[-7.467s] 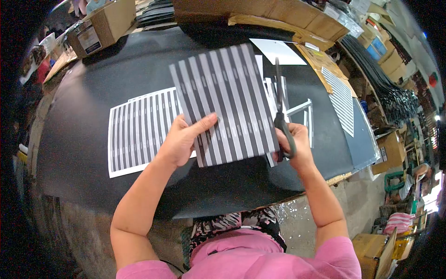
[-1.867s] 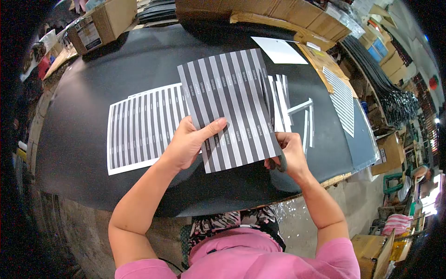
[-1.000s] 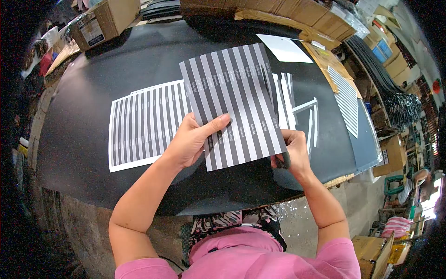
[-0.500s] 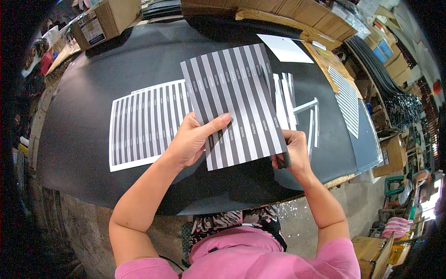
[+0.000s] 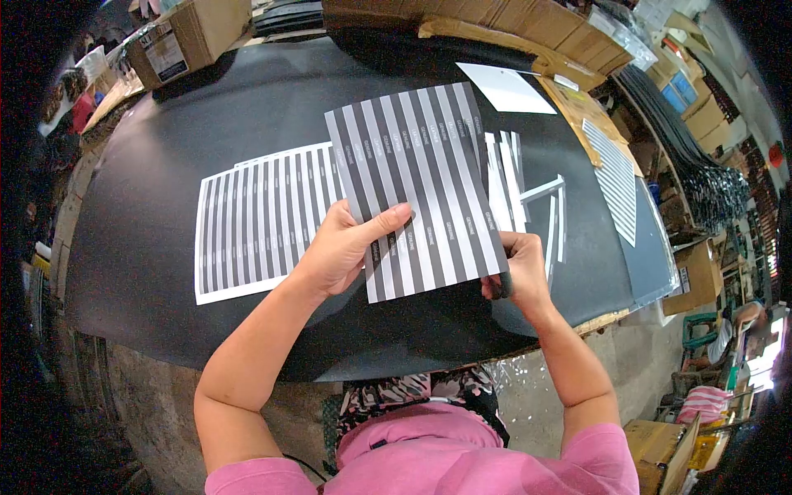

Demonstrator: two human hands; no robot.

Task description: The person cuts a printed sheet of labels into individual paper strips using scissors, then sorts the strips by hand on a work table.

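Two hands hold one striped sheet [image 5: 421, 181] up over a black table [image 5: 148, 165]. The sheet is tilted, with its far corner leaning to the right. The left hand [image 5: 346, 252] is closed on the near-left edge, thumb lying across the printed stripes and fingers tucked underneath. The right hand [image 5: 516, 268] sits at the near-right corner, curled tight around the dark handle of a pair of scissors [image 5: 505, 285] — only that handle shows, as the blades are hidden behind the paper.

Flat on the table, just left of the held sheet and partly under it, lies a second sheet [image 5: 256, 223] with the same stripes. Loose cut strips [image 5: 516, 173] lie to the right, some straight, some crossed. A plain white card [image 5: 505, 89] rests farther back, and a cardboard box [image 5: 186, 37] stands at the far-left edge.
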